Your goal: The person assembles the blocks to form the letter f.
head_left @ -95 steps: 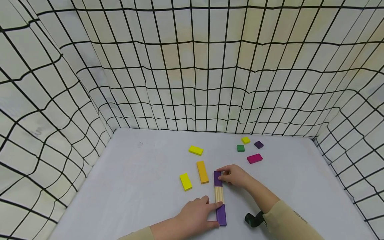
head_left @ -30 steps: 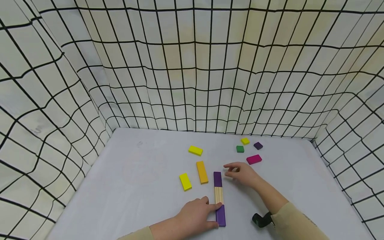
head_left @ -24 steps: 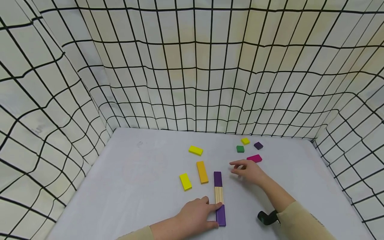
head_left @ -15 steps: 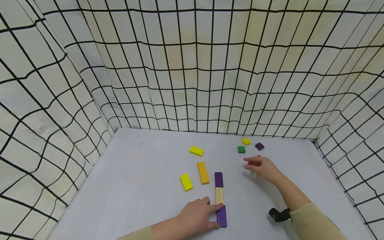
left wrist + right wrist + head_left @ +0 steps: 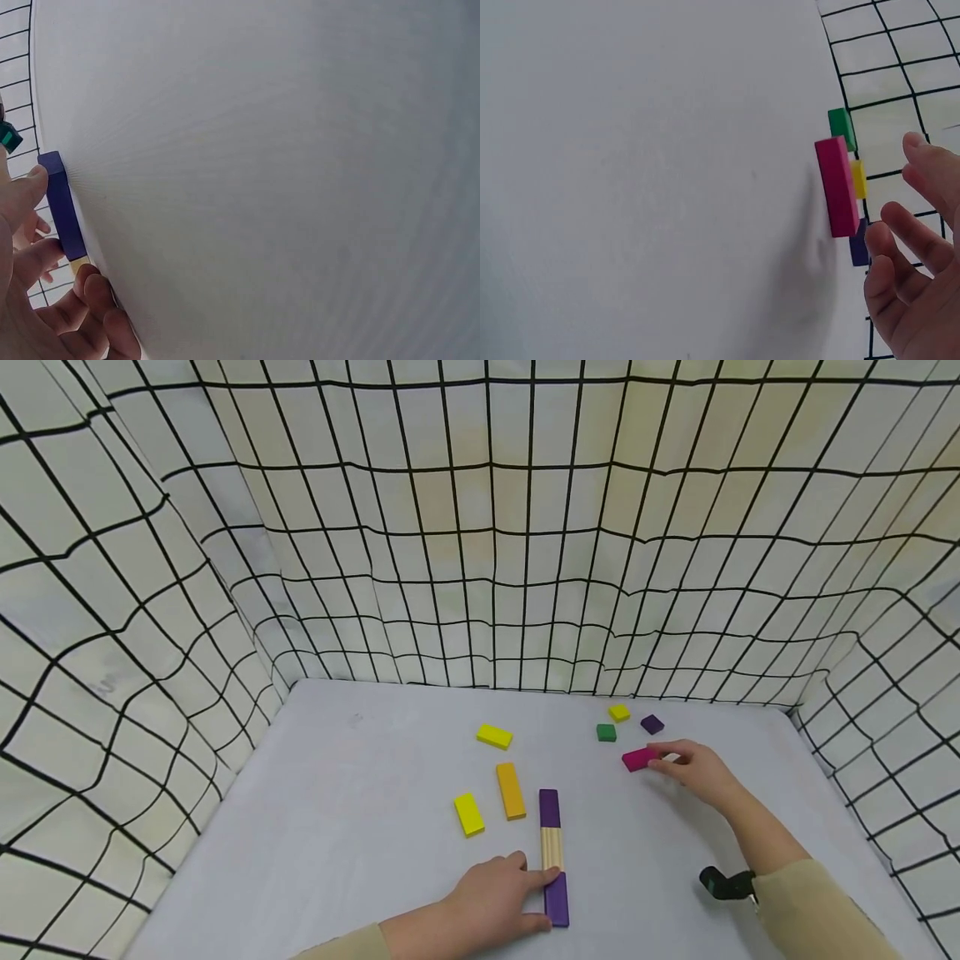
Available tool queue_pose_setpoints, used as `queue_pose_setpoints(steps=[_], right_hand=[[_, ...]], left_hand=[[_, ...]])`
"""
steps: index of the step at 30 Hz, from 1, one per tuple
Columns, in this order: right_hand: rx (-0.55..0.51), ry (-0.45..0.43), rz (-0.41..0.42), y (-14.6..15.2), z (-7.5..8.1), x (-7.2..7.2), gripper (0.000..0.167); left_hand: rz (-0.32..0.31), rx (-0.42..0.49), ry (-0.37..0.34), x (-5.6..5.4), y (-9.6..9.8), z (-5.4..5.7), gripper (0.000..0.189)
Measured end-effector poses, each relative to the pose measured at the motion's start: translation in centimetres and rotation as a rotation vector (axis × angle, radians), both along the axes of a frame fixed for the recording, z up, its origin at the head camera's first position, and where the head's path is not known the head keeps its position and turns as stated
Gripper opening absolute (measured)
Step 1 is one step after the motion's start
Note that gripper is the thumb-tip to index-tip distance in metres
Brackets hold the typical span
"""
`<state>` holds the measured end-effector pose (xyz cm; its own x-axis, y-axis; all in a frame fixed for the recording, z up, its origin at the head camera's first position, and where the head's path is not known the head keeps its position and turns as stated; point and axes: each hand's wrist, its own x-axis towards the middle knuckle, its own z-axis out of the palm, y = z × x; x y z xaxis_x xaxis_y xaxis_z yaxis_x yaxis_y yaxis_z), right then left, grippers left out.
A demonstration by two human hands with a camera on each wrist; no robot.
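My left hand (image 5: 495,893) holds the near purple block (image 5: 557,900) in a straight row, thumb at its near end and index finger over its joint with the wood-coloured piece (image 5: 551,848). A second purple block (image 5: 550,808) forms the row's far end. In the left wrist view, the near purple block (image 5: 66,214) lies between thumb and index finger. My right hand (image 5: 701,770) is at the right end of a magenta block (image 5: 637,760), thumb and fingers spread apart. The right wrist view shows the magenta block (image 5: 837,187) just beyond the parted fingertips.
Left of the row lie an orange block (image 5: 511,791) and two yellow blocks, one near (image 5: 469,815) and one farther back (image 5: 494,737). Behind the magenta block are small green (image 5: 607,732), yellow (image 5: 618,712) and dark purple (image 5: 652,724) pieces. Black-gridded walls (image 5: 517,610) enclose the white table (image 5: 337,827).
My right hand has left the row's far purple block and moved right and away from me to the magenta block. The left hand stays on the row.
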<state>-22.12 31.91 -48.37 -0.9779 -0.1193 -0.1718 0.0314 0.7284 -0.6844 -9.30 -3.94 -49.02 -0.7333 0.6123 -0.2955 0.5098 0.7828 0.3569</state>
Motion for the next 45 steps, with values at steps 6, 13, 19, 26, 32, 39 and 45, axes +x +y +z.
queue_pose_setpoints(steps=[6,13,19,26,32,39,45], right_hand=[[0.042,0.034,0.01,0.4,-0.7,-0.4,0.055],[0.09,0.065,0.026,0.8,-1.9,-1.3,0.056],[0.132,0.077,0.064,0.4,-2.3,-1.8,0.053],[0.168,0.081,0.11,0.0,-2.3,-2.1,0.049],[0.209,0.093,0.135,0.1,-2.4,-2.3,0.045],[0.228,0.071,0.151,-0.1,-2.1,-2.0,0.045],[0.227,0.066,0.184,-0.5,-2.3,-1.6,0.041]], left_hand=[[-0.001,0.005,0.002,0.1,0.0,0.0,0.063],[0.0,-0.007,0.005,0.0,0.0,-0.1,0.063],[0.007,-0.007,0.0,0.0,0.0,-0.1,0.063],[0.005,-0.001,0.009,0.1,0.1,-0.2,0.063],[0.002,-0.002,0.007,0.0,0.1,-0.4,0.063],[0.004,-0.006,0.009,0.0,0.1,-0.4,0.063],[0.008,-0.006,0.003,0.0,0.0,-0.4,0.063]])
